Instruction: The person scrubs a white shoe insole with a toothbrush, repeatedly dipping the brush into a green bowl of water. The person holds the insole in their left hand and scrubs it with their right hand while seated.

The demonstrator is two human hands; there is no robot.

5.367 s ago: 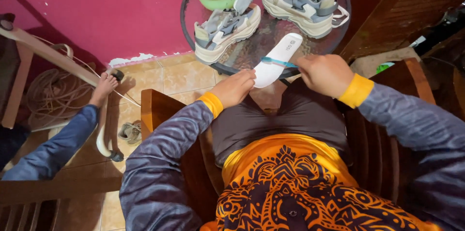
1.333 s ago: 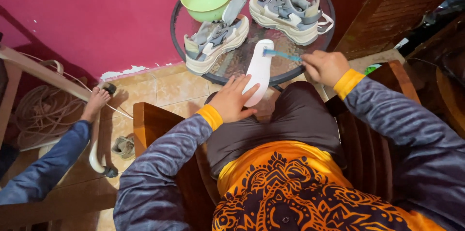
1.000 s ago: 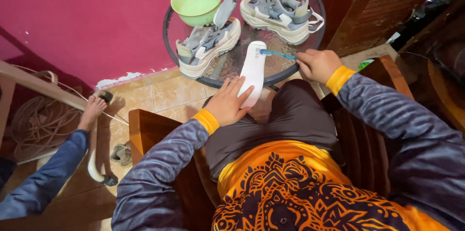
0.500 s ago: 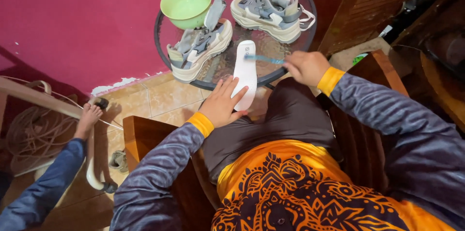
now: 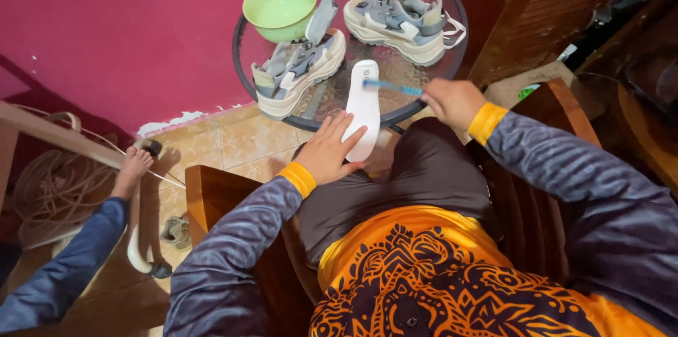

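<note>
A seated person brushes a white shoe insole at a round glass table.

The left hand (image 5: pixel 326 155) lies flat, fingers spread, pinning the smooth oval insole (image 5: pixel 363 105) on the table's near edge. The right hand (image 5: pixel 452 102), fingers clamped, holds a thin blue toothbrush (image 5: pixel 392 86) against it. Farther back sit two chunky grey sandals (image 5: pixel 300 68) and a glossy green bowl (image 5: pixel 280 5).

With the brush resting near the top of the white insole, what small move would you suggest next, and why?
Probably draw the blue brush down the white insole toward the left hand. The right hand has the bristles at the upper end, and the left hand braces the lower end, so a downward stroke seems steadiest.
</note>
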